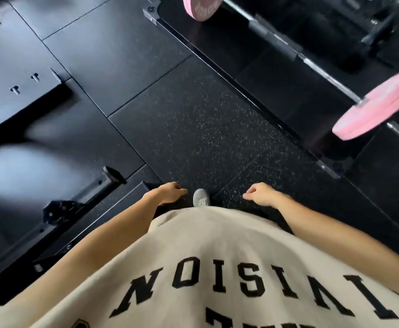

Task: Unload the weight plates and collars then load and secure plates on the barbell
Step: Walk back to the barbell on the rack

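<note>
**Approaching loaded barbell, nothing in hand yet**

Standing on speckled rubber floor [193, 119], looking down past beige shirt [205, 268]. Hanging at lower centre: left hand [170, 192] and right hand [261, 194], both with fingers loosely curled, gripping nothing. Lying along the upper right of the frame on the dark platform [276, 74]: barbell [317, 67], still carrying a pink plate [378, 106] at right edge and another pink plate [199, 7] at top centre. Collars too blurred to make out. Judging as pre-unload step, still well apart from the bar. Next: stepping toward the near sleeve end at right, crouching, finding the collar, freeing it before sliding the plate off.
</note>
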